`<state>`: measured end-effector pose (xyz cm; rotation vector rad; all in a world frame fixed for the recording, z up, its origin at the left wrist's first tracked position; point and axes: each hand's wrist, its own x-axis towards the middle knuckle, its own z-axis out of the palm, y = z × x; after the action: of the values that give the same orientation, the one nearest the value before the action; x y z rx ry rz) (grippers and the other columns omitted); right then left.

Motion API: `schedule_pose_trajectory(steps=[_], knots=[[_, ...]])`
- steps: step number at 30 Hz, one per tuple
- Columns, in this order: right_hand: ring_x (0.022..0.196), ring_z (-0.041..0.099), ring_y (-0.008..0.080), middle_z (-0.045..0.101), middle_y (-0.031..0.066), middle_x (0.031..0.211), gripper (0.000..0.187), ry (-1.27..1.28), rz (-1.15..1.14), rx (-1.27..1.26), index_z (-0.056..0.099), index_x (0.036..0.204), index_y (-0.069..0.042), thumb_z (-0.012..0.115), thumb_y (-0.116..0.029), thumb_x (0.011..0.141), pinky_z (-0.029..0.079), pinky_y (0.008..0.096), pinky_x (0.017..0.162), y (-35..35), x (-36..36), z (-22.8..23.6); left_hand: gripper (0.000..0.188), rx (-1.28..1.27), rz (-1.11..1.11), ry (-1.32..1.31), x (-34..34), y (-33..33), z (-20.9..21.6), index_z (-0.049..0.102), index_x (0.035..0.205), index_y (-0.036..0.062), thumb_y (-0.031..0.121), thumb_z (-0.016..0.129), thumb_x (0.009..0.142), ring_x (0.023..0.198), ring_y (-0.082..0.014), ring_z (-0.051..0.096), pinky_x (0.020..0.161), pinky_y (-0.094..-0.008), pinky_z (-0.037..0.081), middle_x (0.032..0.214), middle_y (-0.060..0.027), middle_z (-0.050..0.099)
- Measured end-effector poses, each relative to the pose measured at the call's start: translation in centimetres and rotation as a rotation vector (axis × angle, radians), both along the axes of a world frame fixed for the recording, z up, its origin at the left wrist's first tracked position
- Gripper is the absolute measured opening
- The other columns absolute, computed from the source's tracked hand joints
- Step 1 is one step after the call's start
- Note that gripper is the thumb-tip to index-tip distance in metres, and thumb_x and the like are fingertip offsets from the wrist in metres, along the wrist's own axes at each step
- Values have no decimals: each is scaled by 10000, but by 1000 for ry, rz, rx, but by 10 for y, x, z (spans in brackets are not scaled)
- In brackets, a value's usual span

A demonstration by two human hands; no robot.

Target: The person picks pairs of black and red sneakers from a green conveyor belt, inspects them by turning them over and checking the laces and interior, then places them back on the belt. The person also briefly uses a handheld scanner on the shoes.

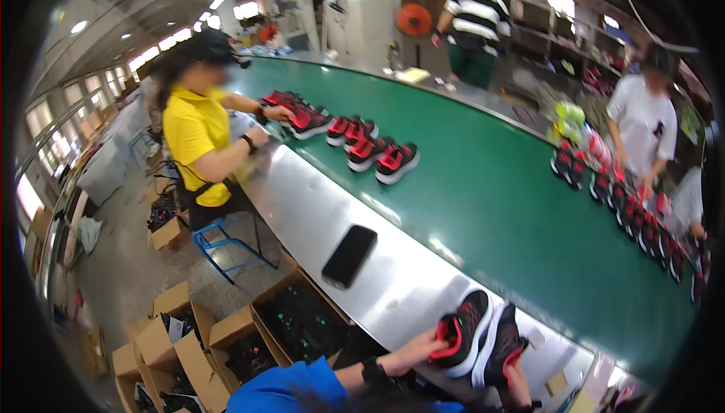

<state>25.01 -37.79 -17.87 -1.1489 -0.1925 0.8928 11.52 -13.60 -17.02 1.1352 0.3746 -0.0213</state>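
Two shoes in hand, over the metal bench [298, 194] at about 5 o'clock in the view: left shoe [471, 324] and right shoe [501, 345], side by side, toes toward roughly 12. Contact with bench: cannot tell.

Left hand [418, 351]: grasping left shoe at its red collar. Right hand [516, 380]: gripping right shoe at the heel end, fingers partly hidden.

Progress (judged): mid-handling. Done: both shoes up in the hands, off the green belt [461, 164]. Left: neither released. Lace and lining finish unreadable.

From the pair: phone [350, 256] at 10 o'clock; similar shoes [368, 155] on belt at 11; longer shoe row [646, 230] at 2.
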Motion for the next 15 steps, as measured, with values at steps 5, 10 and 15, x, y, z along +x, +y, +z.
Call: schedule_pose_trajectory(steps=[5, 10, 15], knots=[[1176, 575, 193, 573, 67, 1320, 429, 303, 101, 193, 429, 1433, -53, 459, -154, 1017, 448, 358, 1029, 11, -6, -21, 624, -440, -74, 88, -5, 5, 32, 279, 1541, 170, 348, 543, 1004, 1301, -280, 507, 985, -547, 511, 1508, -51, 416], [1110, 583, 154, 594, 80, 1248, 383, -359, 136, -82, 480, 1360, -19, 463, -124, 992, 469, 322, 952, 24, -6, 28, 572, -458, -81, 3, -18, 23, 21, 282, 1529, 123, 141, 486, 995, 1232, -238, 559, 965, -444, 520, 1431, -81, 487], [1113, 547, 137, 584, 67, 1213, 473, -271, -33, -159, 419, 1433, 0, 458, -78, 968, 437, 295, 964, 24, -1, 42, 682, -115, 59, -29, -10, 26, 51, 244, 1550, 85, -8, 485, 919, 1208, -185, 531, 1022, -337, 444, 1382, -82, 500]])
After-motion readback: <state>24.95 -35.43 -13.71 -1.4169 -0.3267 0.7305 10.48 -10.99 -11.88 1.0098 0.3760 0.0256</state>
